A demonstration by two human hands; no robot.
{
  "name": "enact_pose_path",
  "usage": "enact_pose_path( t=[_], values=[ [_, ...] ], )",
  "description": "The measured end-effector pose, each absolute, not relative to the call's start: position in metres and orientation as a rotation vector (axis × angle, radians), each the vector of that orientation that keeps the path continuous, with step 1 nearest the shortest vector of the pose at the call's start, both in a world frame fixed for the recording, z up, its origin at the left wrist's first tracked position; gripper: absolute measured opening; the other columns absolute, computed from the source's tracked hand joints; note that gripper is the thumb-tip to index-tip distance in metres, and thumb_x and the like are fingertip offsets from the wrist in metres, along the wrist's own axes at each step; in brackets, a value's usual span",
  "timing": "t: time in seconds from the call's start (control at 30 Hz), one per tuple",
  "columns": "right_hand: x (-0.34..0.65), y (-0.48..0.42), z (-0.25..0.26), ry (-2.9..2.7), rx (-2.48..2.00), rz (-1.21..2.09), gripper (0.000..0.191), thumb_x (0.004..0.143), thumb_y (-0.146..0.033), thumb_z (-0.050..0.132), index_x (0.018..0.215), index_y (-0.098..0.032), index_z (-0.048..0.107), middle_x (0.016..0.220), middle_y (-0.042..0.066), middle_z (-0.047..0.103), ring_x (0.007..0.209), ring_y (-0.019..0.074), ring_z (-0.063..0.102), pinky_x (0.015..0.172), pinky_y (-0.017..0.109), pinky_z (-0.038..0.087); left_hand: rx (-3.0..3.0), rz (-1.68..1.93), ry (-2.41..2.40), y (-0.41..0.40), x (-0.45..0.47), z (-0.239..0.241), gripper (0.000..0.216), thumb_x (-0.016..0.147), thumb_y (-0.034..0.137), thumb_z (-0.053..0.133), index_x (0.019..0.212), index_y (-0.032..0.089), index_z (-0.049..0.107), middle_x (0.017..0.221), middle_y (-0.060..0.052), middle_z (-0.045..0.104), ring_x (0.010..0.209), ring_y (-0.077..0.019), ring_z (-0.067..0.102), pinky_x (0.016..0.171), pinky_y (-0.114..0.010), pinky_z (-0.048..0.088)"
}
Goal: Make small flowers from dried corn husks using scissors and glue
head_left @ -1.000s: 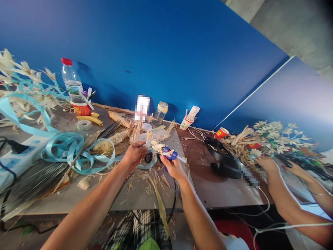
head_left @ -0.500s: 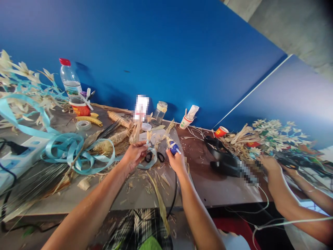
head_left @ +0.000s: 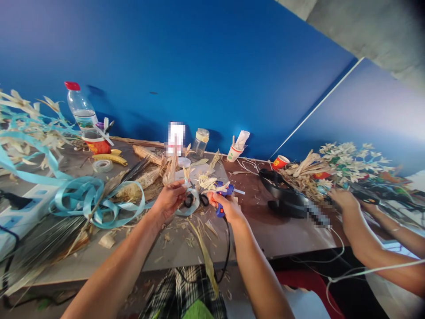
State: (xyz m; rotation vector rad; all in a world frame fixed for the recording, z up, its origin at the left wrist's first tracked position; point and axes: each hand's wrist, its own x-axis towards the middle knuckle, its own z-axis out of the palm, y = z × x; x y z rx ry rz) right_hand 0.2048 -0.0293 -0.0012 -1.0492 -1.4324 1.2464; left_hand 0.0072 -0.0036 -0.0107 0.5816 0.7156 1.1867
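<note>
In the head view my left hand (head_left: 171,198) is closed, pinching a small corn husk flower (head_left: 187,173) with light blue ribbon at its base. My right hand (head_left: 229,206) is wrapped round a blue hot glue gun (head_left: 228,189). A clear glue stick pokes out of its back to the right, and its front end points left, toward the flower. Pale husk strips (head_left: 206,181) show by the front of the gun, partly hiding its nozzle. Between the hands, scissors (head_left: 203,200) with black handles lie on the table beside a loop of the light blue ribbon (head_left: 79,197).
To the left are a power strip (head_left: 25,217), a tape roll (head_left: 102,165), corn cobs (head_left: 149,155) and a water bottle (head_left: 79,108). A glass jar (head_left: 200,141) and paper cup (head_left: 235,153) stand by the wall. A black visor-like object (head_left: 285,201) and another person's hands (head_left: 345,199) are at right.
My right hand has turned the glue gun more level, so its body and trigger side now show and the front points left. My left hand keeps its pinch. The view has shifted slightly.
</note>
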Motion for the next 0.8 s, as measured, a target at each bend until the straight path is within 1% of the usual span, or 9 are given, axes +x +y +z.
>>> enact_pose_path(
  t=[0.13, 0.27, 0.4, 0.5, 0.67, 0.8],
  values=[
    [0.2027, -0.0333, 0.0027, -1.482, -1.069, 1.280, 0.030, 0.073, -0.048, 0.059, 0.067, -0.019, 0.053, 0.058, -0.001, 0.049, 0.052, 0.0119, 0.044, 0.055, 0.026, 0.038, 0.632, 1.253, 0.742, -0.0046, 0.0095, -0.0090, 0.040, 0.049, 0.018, 0.080, 0.084, 0.011, 0.062, 0.052, 0.007, 0.046, 0.041, -0.0013, 0.035, 0.041, -0.016, 0.028],
    [0.2021, -0.0330, 0.0033, -1.512, -1.092, 1.283, 0.031, 0.074, -0.049, 0.057, 0.068, -0.019, 0.054, 0.058, -0.001, 0.049, 0.053, 0.0122, 0.044, 0.055, 0.027, 0.039, 0.654, 1.256, 0.782, -0.0057, 0.0109, -0.0076, 0.046, 0.048, 0.021, 0.082, 0.089, 0.011, 0.063, 0.055, 0.006, 0.048, 0.043, -0.0015, 0.038, 0.043, -0.016, 0.029],
    [0.2020, -0.0320, 0.0028, -1.540, -1.058, 1.268, 0.030, 0.075, -0.047, 0.057, 0.064, -0.019, 0.053, 0.056, -0.002, 0.048, 0.053, 0.0117, 0.045, 0.056, 0.026, 0.040, 0.695, 1.224, 0.747, -0.0065, 0.0111, -0.0064, 0.039, 0.050, 0.023, 0.081, 0.082, 0.011, 0.064, 0.053, 0.006, 0.048, 0.043, -0.0015, 0.037, 0.042, -0.016, 0.028],
    [0.2019, -0.0311, 0.0016, -1.575, -1.070, 1.247, 0.032, 0.077, -0.046, 0.055, 0.060, -0.019, 0.049, 0.055, -0.002, 0.047, 0.054, 0.0121, 0.045, 0.056, 0.026, 0.039, 0.683, 1.217, 0.726, -0.0071, 0.0114, -0.0055, 0.034, 0.051, 0.022, 0.081, 0.078, 0.012, 0.064, 0.052, 0.006, 0.048, 0.042, -0.0015, 0.037, 0.041, -0.016, 0.028],
    [0.2012, -0.0302, 0.0011, -1.596, -1.063, 1.231, 0.032, 0.078, -0.046, 0.051, 0.061, -0.020, 0.047, 0.056, -0.001, 0.045, 0.054, 0.0124, 0.043, 0.056, 0.026, 0.038, 0.615, 1.216, 0.739, -0.0053, 0.0107, -0.0080, 0.039, 0.050, 0.017, 0.081, 0.084, 0.012, 0.063, 0.059, 0.004, 0.054, 0.045, -0.0024, 0.042, 0.043, -0.016, 0.034],
    [0.2003, -0.0310, 0.0025, -1.564, -1.055, 1.255, 0.031, 0.077, -0.046, 0.053, 0.062, -0.020, 0.048, 0.056, -0.001, 0.044, 0.054, 0.0122, 0.042, 0.056, 0.026, 0.037, 0.585, 1.215, 0.706, -0.0039, 0.0093, -0.0101, 0.036, 0.051, 0.014, 0.079, 0.083, 0.012, 0.062, 0.054, 0.006, 0.049, 0.042, -0.0020, 0.040, 0.042, -0.015, 0.033]
  ],
)
